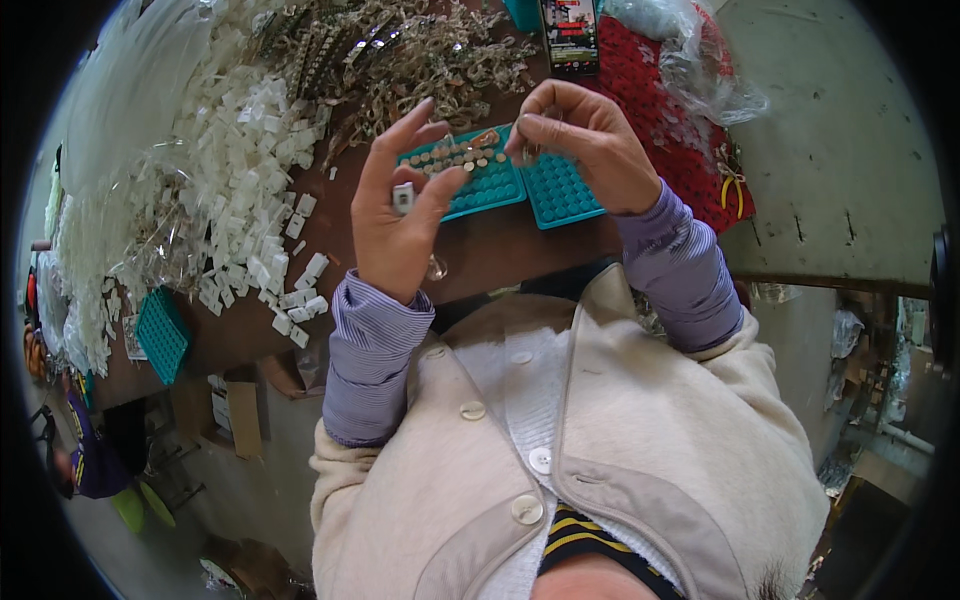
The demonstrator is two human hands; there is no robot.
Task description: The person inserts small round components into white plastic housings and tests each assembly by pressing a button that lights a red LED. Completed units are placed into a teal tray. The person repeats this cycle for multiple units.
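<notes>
My left hand (392, 225) is raised over the table, thumb and forefinger apart. A small white plastic tag (403, 198) with a dark square sits tucked in its curled fingers. Opposite it, my right hand (592, 140) pinches a thin, pale strand (529, 152) between thumb and forefinger; its exact kind is too fine to tell. Below and between the hands lies a teal tray (490, 196) of round cups, its far rows filled with small round tan pieces (452, 160). A second teal tray (562, 203) lies under my right hand, partly hidden by it.
White tags (245, 130) are heaped on the left, beside tangled metallic chains (400, 60) at the back. Another teal tray (162, 335) lies at the left edge. Behind my right hand are a phone (570, 38), red cloth (680, 130), clear plastic (710, 75) and yellow-handled pliers (733, 195).
</notes>
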